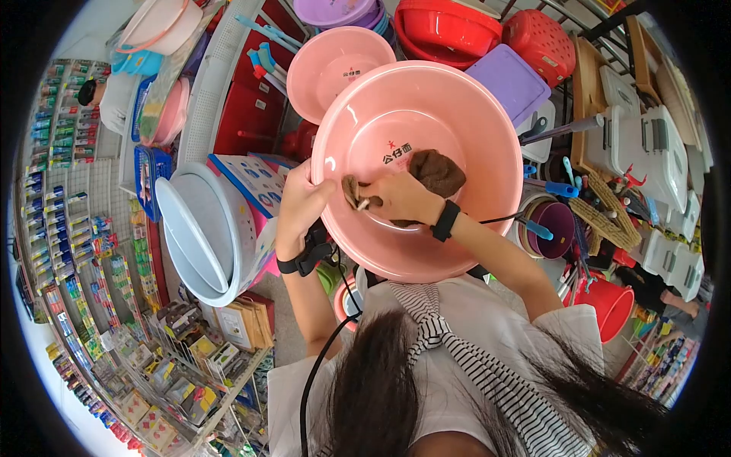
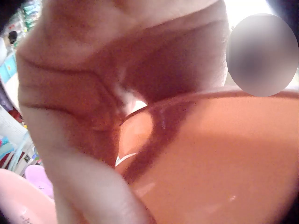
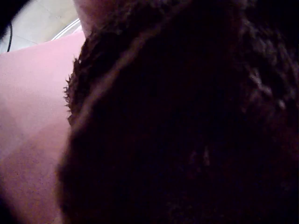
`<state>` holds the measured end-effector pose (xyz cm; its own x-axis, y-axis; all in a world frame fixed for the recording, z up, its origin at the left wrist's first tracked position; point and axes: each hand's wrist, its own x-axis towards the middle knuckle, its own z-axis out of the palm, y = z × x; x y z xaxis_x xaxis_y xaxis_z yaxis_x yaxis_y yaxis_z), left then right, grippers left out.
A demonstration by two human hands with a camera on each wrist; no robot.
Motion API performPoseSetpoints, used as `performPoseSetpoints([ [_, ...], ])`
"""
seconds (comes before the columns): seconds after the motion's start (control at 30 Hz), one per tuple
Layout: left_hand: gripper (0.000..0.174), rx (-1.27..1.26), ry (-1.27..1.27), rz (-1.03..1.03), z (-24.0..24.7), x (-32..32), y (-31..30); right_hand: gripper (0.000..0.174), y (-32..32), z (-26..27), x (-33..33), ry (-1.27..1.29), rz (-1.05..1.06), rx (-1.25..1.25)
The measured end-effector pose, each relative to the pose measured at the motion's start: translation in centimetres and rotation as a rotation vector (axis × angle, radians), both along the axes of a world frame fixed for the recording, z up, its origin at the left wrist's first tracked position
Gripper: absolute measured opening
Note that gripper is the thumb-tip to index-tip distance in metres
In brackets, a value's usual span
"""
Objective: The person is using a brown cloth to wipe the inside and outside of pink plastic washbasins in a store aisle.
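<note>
A large pink plastic basin (image 1: 487, 137) with printed characters on its bottom is held up in front of the person's body, tilted toward the head camera. The left hand (image 1: 301, 196) grips its rim at the left, thumb over the edge; the left wrist view shows that hand (image 2: 88, 107) curled at the rim beside the basin's wall (image 2: 224, 154). Inside the basin the right hand (image 1: 406, 199) grips a brown fuzzy cloth (image 1: 437, 174), part of it bunched ahead of the fingers against the wall. In the right wrist view the dark cloth (image 3: 163, 135) fills most of the picture.
Behind stands a smaller pink basin (image 1: 327, 65), with red basins (image 1: 449, 34) and a purple lid (image 1: 509, 84) beyond. Pale blue tubs (image 1: 199, 236) are at the left, near packed goods racks (image 1: 84, 228). Brushes (image 1: 560, 188) and a red bucket (image 1: 605, 305) lie right.
</note>
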<state>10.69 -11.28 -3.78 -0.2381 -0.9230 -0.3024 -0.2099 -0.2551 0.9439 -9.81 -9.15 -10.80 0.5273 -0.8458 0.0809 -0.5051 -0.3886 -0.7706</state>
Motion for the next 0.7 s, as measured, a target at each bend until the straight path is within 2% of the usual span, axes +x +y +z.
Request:
performPoseSetpoints([
  [0.1, 0.03, -0.004, -0.009, -0.009, -0.1, -0.1, 0.1, 0.013, 0.2, -0.1, -1.0, 0.046, 0.32, 0.115],
  [0.23, 0.03, 0.019, -0.033, 0.001, -0.2, 0.2, 0.4, 0.014, 0.4, -0.5, -1.2, 0.068, 0.304, 0.11],
  [0.3, 0.031, 0.029, -0.023, 0.007, 0.2, -0.1, 0.3, 0.015, 0.8, -0.2, -0.2, -0.065, 0.044, -0.09],
  [0.33, 0.031, -0.004, 0.003, -0.005, 0.4, -0.3, 0.4, 0.015, 0.8, 0.1, 0.3, -0.064, 0.044, -0.091],
  [0.4, 0.031, -0.039, 0.028, -0.013, 0.5, -0.4, 0.3, 0.015, 0.7, 0.7, 0.9, -0.039, -0.103, -0.034],
  [0.43, 0.031, -0.049, 0.028, -0.015, 0.5, -0.4, 0.3, 0.015, 0.7, 0.4, 0.7, -0.04, -0.1, -0.036],
  [0.5, 0.031, -0.06, 0.027, -0.019, 0.1, -0.1, 0.4, 0.018, 0.8, -0.2, -0.3, 0.153, 0.27, 0.041],
  [0.63, 0.034, -0.002, -0.058, -0.014, 0.0, 0.7, 0.6, 0.017, 0.8, 0.5, -1.1, 0.195, 0.303, 0.091],
  [0.7, 0.036, -0.007, -0.06, -0.022, 0.2, 0.7, 0.5, 0.018, -0.1, 0.1, -1.0, 0.108, 0.098, 0.015],
])
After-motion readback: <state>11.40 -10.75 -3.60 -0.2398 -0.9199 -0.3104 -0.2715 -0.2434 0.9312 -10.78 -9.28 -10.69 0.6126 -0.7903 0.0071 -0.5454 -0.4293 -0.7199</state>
